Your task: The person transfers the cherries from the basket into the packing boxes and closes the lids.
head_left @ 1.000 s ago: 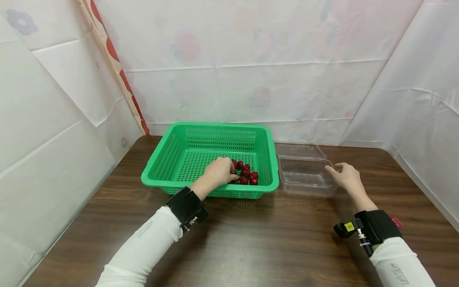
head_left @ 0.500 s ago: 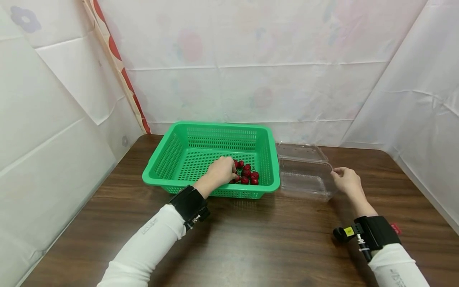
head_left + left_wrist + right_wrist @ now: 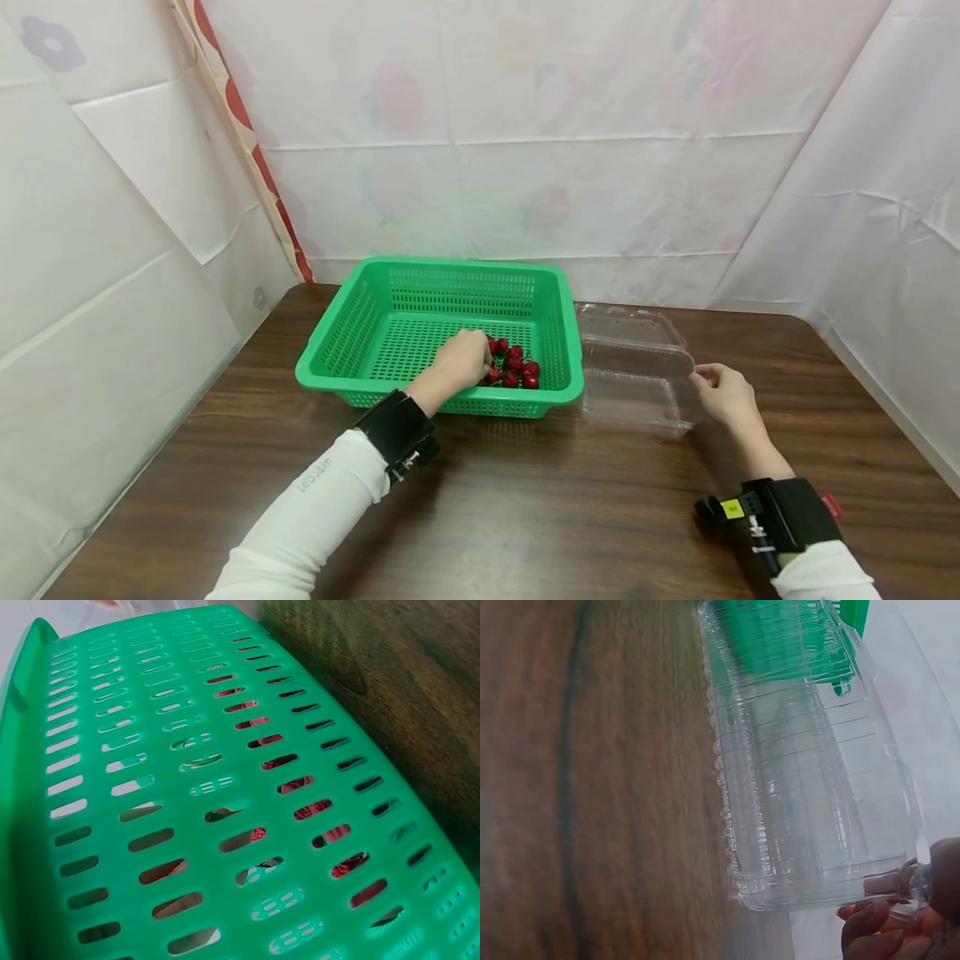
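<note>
A green slotted plastic basket [image 3: 405, 343] stands on the table with several dark red cherries [image 3: 513, 364] bunched in its near right part. My left hand [image 3: 462, 357] reaches over the near rim, curled down among the cherries. Its fingertips are hidden, and I cannot tell whether it grips one. Through the slots of the basket wall in the left wrist view, bits of red fruit and hand show. To the right, my right hand [image 3: 724, 396] pinches the right rim of a clear plastic clamshell box [image 3: 630, 392]. In the right wrist view, fingers [image 3: 874, 930] close on the box's corner.
The hinged lid [image 3: 630, 327] of the box lies folded back toward the rear wall. White patterned sheeting [image 3: 465, 167] encloses the brown wooden table [image 3: 540, 508] at the back and sides. The basket's right wall stands right beside the box.
My right hand has come in on the box rim, pinched it and drawn the box a little toward me, its lid shifting along. My left hand has stayed nearly still in the basket.
</note>
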### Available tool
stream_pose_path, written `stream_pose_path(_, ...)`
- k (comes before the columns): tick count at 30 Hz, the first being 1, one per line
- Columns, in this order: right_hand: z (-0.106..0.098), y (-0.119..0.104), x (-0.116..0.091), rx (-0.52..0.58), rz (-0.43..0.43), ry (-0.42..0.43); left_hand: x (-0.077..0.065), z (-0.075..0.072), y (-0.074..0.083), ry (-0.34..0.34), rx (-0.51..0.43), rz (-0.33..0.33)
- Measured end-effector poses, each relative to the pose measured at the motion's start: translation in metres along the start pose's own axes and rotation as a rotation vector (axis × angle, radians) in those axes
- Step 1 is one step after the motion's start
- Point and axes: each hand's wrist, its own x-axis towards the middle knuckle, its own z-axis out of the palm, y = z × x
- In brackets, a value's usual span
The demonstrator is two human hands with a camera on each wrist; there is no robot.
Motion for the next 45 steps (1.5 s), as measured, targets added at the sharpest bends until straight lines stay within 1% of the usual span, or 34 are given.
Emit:
stream_pose_path(3,0.000,0.001,-0.005,0.004,0.004,-0.002,0.001,0.000,0.000,0.011,-0.005,0.006)
stream_pose_path(7,0.000,0.001,-0.010,0.004,0.012,-0.008,0.002,0.001,0.000,0.021,0.012,0.003)
stream_pose_path(11,0.000,0.001,-0.016,0.013,0.007,-0.018,0.002,-0.001,0.001,0.023,0.036,-0.018)
stream_pose_path(15,-0.001,0.000,-0.021,0.017,-0.002,-0.021,0.001,-0.003,0.002,0.034,0.040,-0.032)
stream_pose_path(20,-0.003,0.000,-0.026,0.009,-0.009,-0.023,0.000,-0.003,0.001,0.065,0.045,-0.017)
stream_pose_path(26,-0.006,0.000,-0.029,-0.001,-0.011,-0.021,-0.003,-0.007,0.000,0.083,0.025,-0.039)
stream_pose_path(30,-0.007,0.000,-0.030,-0.009,-0.004,-0.035,-0.007,-0.013,-0.001,0.102,-0.012,-0.029)
stream_pose_path(36,-0.011,-0.001,-0.030,0.005,0.034,-0.102,-0.014,-0.023,0.002,0.146,-0.062,-0.021)
stream_pose_path(39,-0.012,-0.001,-0.031,0.018,0.051,-0.126,-0.017,-0.026,0.004,0.179,-0.086,-0.020)
stream_pose_path(45,-0.013,-0.001,-0.031,0.043,0.065,-0.144,-0.023,-0.030,0.006,0.279,-0.135,0.013)
